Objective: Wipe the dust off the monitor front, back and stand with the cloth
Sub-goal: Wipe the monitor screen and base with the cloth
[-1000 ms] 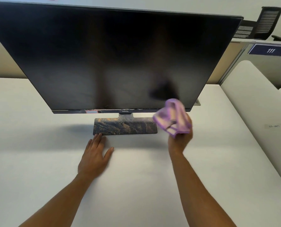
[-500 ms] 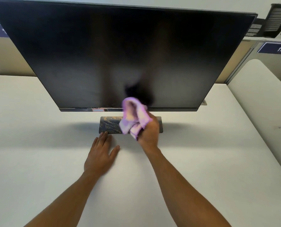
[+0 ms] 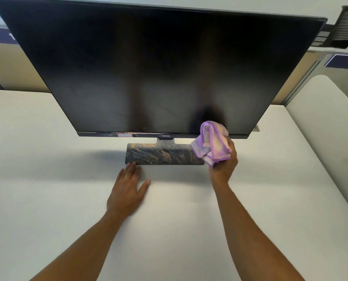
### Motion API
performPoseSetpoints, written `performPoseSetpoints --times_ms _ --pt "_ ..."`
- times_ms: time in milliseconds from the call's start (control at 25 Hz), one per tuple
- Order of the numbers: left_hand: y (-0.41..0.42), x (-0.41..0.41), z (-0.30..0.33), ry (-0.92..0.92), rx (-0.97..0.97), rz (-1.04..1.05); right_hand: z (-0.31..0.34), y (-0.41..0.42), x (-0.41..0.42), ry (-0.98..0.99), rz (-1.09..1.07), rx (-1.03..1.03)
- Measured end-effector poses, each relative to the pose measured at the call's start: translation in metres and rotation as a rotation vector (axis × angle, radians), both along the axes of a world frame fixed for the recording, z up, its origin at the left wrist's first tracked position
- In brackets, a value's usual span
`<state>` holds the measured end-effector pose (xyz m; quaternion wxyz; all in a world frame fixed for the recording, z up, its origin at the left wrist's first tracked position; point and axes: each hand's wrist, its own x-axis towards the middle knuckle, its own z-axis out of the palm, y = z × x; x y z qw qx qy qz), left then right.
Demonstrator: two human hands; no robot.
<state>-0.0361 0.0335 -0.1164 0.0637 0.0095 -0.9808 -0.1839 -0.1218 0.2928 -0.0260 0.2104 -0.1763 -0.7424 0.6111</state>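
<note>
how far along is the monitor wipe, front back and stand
Early. Done: nothing looks finished; the screen shows smudges near its lower edge. In hand: the right hand holds the cloth at the screen's lower right corner, and the left hand lies flat on the desk, fingertips at the stand base. Left: the base looks dusty and unwiped; the back is out of view.
</note>
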Motion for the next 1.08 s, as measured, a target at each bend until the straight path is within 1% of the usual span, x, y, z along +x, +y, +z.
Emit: performPoseSetpoints --times_ms 40,120,160,200,280,320,360,400,480,560,600,640,720,760,880,920,960,1080 --pt "0.000 0.000 0.000 0.000 -0.001 -0.002 -0.002 -0.011 0.004 -0.016 0.053 0.031" --pt "0.001 0.000 0.001 0.001 -0.004 -0.001 -0.009 -0.038 0.010 -0.002 0.208 -0.131" --pt "0.001 0.000 0.002 0.005 -0.004 -0.001 -0.011 -0.049 0.012 -0.009 0.299 -0.138" --pt "0.001 0.000 0.002 0.011 -0.004 -0.001 -0.010 -0.060 0.011 -0.010 0.385 -0.115" --pt "0.000 0.000 0.002 0.014 -0.008 -0.005 0.000 -0.083 0.007 -0.016 0.439 -0.021" --pt "0.000 0.000 0.001 0.012 -0.012 -0.008 0.005 -0.089 0.009 -0.024 0.476 0.001" --pt "-0.001 0.000 0.001 0.012 -0.013 -0.007 0.007 -0.091 0.010 0.007 0.491 0.016" --pt "-0.001 0.000 0.001 0.015 -0.011 -0.003 0.008 -0.087 0.012 0.070 0.471 -0.047" --pt "-0.001 0.000 0.000 0.015 -0.007 0.005 0.005 -0.066 0.016 0.190 0.321 -0.094" --pt "0.000 0.000 -0.001 0.011 -0.010 0.002 -0.005 -0.036 0.013 0.220 0.135 -0.097" --pt "0.000 0.000 -0.002 0.011 -0.012 0.000 -0.011 -0.023 0.011 0.193 0.092 -0.081" --pt "0.000 0.000 -0.001 0.013 -0.013 0.000 -0.015 -0.014 0.011 0.159 0.096 -0.059" --pt "0.000 0.000 -0.001 0.013 -0.013 -0.005 -0.019 -0.019 0.009 0.111 0.179 -0.030" --pt "0.000 0.000 -0.001 0.015 -0.010 -0.007 -0.019 -0.028 0.007 0.111 0.192 0.021" --pt "0.000 0.000 0.000 0.028 0.000 0.007 -0.016 -0.063 0.011 0.131 0.150 0.274" --pt "0.000 0.000 -0.001 0.034 -0.003 0.006 -0.018 -0.075 0.012 0.120 0.185 0.355" --pt "0.000 0.000 -0.001 0.039 -0.004 0.002 -0.017 -0.086 0.014 0.104 0.272 0.416" --pt "-0.001 0.000 0.000 0.057 0.051 -0.026 -0.012 -0.110 0.018 0.083 0.614 0.435"
